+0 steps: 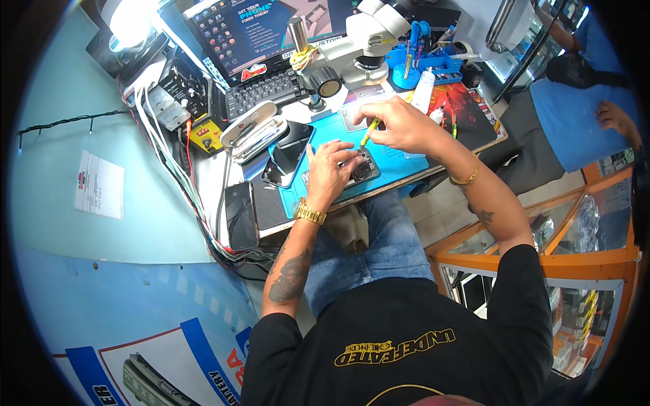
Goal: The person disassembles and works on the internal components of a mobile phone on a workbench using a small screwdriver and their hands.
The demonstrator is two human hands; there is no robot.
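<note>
An opened phone (366,169) with its dark inner parts exposed lies near the front edge of a blue work mat (399,162). Across its left side rests my left hand (330,169), fingers apart and fingertips touching it; the palm covers part of the phone. My right hand (401,126) is closed around a yellow-green screwdriver (370,132), held tilted with its lower end over the phone's upper part. The exact contact of its tip is too small to tell. Left of my left hand, a dark phone (295,145) and a blue-edged phone (276,173) lie overlapping.
A microscope (379,34) stands behind the mat, before a laptop (261,95). An open case (257,132), another phone (242,215) and a power supply (203,135) with cables are left. A blue tool holder (408,76) and white tube (422,91) stand right. A person (582,115) sits at far right.
</note>
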